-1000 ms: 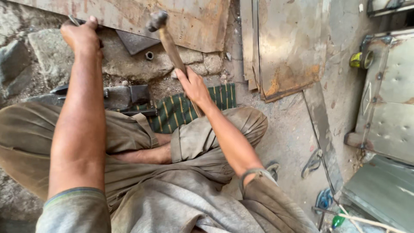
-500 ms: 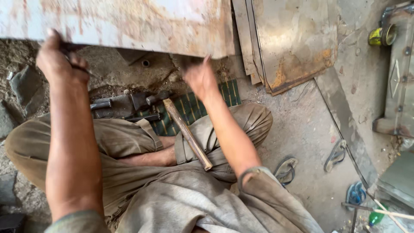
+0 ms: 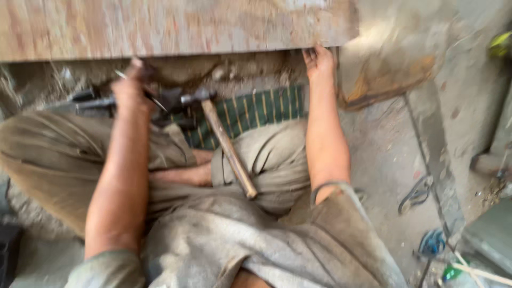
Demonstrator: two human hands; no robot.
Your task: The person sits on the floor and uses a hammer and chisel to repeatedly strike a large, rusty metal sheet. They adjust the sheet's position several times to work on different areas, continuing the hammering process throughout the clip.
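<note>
A large rusty metal sheet spans the top of the view, and both hands are at its lower edge. My left hand curls its fingers at the edge on the left, with a thin wire-like piece crossing it. My right hand grips the edge near the sheet's right corner. A hammer with a wooden handle lies loose across my lap, its steel head pointing toward the sheet. I sit cross-legged in dusty grey clothes.
A green striped mat lies on the ground before my legs. A dark metal tool or block rests at the left under the sheet. Another rusty plate leans at the right. Sandals and scraps lie on the concrete floor at the right.
My right hand let go of the hammer, which now lies on my lap. Both hands took the sheet's edge, and the sheet has come lower and nearer across the view.
</note>
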